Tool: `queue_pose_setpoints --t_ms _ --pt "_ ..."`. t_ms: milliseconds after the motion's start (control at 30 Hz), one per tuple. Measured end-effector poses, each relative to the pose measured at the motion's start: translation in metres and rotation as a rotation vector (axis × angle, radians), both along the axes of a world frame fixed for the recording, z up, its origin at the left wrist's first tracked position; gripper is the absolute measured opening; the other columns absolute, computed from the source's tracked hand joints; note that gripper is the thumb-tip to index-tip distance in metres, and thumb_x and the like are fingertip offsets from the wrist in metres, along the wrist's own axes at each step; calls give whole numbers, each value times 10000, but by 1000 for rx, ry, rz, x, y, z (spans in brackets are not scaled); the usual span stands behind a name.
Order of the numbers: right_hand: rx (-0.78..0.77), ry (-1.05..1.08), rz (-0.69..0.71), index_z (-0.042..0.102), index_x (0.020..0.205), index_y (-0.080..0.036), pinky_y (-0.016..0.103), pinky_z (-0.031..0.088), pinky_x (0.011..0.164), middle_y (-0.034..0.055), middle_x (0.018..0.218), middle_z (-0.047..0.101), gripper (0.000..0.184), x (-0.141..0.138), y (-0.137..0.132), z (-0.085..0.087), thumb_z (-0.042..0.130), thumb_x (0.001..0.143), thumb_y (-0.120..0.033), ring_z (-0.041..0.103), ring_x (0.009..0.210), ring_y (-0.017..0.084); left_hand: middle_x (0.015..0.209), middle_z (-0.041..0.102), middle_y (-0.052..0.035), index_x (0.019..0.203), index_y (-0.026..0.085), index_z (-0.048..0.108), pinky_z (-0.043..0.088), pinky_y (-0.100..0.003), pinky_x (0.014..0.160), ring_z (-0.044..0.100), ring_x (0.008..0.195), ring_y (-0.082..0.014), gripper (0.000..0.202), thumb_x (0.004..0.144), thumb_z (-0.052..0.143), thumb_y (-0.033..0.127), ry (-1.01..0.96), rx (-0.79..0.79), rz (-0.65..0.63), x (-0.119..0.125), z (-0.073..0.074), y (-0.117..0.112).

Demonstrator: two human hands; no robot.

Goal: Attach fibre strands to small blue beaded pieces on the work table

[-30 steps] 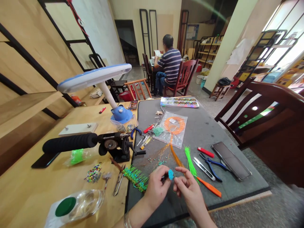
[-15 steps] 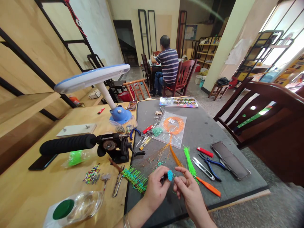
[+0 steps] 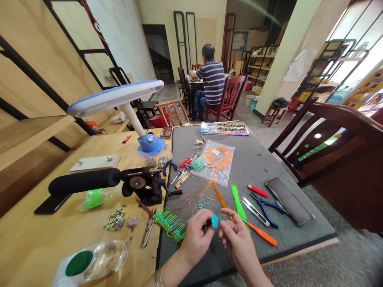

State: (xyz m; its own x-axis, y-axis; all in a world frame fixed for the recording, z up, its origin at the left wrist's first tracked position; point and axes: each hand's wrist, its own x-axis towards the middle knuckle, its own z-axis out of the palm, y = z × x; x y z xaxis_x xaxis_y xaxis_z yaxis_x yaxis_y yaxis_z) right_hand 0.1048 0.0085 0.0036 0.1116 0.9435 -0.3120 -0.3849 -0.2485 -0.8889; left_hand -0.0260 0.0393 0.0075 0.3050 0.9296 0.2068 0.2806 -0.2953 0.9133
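Observation:
My left hand (image 3: 198, 231) is closed around a bundle with a cluster of turquoise beads (image 3: 214, 221) at its end, facing right. Close beside it, my right hand (image 3: 236, 237) pinches thumb and fingers together, its index finger stretched out above. A thin greenish strand seems to show at those fingertips, but it is too small to name. To the left lies a row of green strands with turquoise tips (image 3: 169, 225). Loose turquoise beads (image 3: 201, 205) are scattered beyond my hands. A bunch of bright green strands (image 3: 237, 201) and an orange-handled tool (image 3: 263, 234) lie to the right.
On the grey mat (image 3: 251, 159) are snips (image 3: 255, 212), blue pliers (image 3: 266, 209), a red lighter (image 3: 257, 190), a phone (image 3: 289, 201) and a bag with orange line (image 3: 218, 159). A black crank device (image 3: 143, 183), lamp (image 3: 151, 144) and clear jar (image 3: 106, 259) stand left. A person (image 3: 209, 83) sits beyond.
My hands stay almost in the same place. The view shifts very slightly, and the right fingers draw a little closer to the bead cluster.

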Motion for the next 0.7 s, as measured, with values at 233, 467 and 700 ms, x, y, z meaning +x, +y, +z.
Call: queue_pose_setpoints --t_ms 233,467,700 --pt "26 4 11 523 1043 -199 153 325 394 -56 538 582 489 2 1 -6 722 700 -486 435 405 67 690 555 -19 657 181 564 348 -229 604 508 662 -147 194 847 535 208 5 -11 -21 1 5 0" --pt "20 -73 38 530 1022 -183 139 259 360 -52 540 578 500 4 0 -6 707 698 -519 407 390 54 653 532 -15 615 176 545 336 -238 602 496 652 -148 238 847 545 233 -22 -61 -64 0 8 0" --pt "8 -80 49 535 1005 -188 135 254 361 -53 541 573 500 4 -1 -5 705 689 -536 413 393 53 597 548 -6 594 169 554 337 -237 588 487 604 -137 242 828 559 231 -41 -113 -58 1 4 1"
